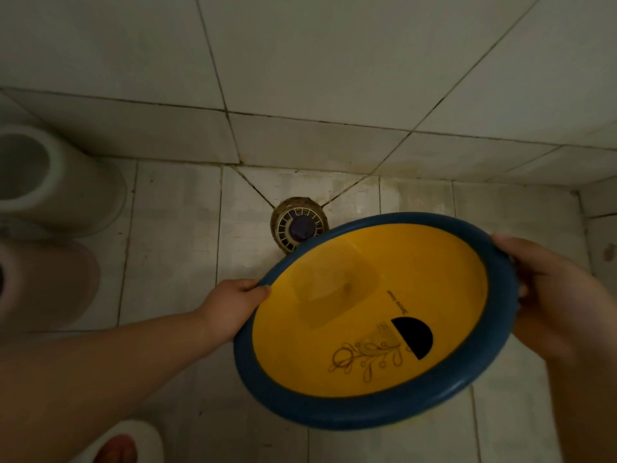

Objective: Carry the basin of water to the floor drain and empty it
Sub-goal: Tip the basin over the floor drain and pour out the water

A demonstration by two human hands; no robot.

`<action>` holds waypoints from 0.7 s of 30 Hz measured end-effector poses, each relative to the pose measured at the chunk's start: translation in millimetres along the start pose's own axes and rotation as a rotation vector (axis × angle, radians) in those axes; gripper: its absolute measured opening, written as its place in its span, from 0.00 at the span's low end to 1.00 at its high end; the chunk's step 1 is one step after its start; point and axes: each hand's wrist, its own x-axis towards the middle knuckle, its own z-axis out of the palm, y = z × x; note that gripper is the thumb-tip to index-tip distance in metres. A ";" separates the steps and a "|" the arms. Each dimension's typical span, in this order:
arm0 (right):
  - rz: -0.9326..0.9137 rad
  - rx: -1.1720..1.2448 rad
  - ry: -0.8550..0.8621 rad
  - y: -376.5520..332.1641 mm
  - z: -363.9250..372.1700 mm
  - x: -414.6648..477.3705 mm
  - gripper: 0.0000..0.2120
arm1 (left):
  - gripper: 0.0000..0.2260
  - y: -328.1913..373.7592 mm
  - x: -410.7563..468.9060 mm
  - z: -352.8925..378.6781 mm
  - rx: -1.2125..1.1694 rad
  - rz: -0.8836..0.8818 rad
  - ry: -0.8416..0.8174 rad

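Observation:
I hold a round basin (374, 412) with a dark blue rim and a yellow inside, printed with a flower line drawing and a black half circle. It is tilted, its far-left edge lower and over the floor drain (298, 227). A little clear water lies in the lower far-left part of the yellow inside. My left hand (233, 305) grips the rim on the left. My right hand (551, 292) grips the rim on the right. The drain is a round grate with a dark centre, set in the white floor tiles near the wall; the basin's rim covers its near-right edge.
Two round pale containers stand at the left: a white one (50, 182) and a pinkish one (43, 285). A foot in a white slipper (127, 442) shows at the bottom left. Tiled walls meet in a corner behind the drain.

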 end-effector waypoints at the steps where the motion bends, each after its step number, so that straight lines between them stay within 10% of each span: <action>1: 0.000 0.004 -0.007 -1.2 1.1 -0.3 0.16 | 0.09 0.3 1.2 -0.2 0.007 -0.003 0.001; 21: -0.016 0.019 0.035 -9.6 7.9 1.9 0.27 | 0.12 3.0 8.7 -4.3 -0.024 -0.031 -0.048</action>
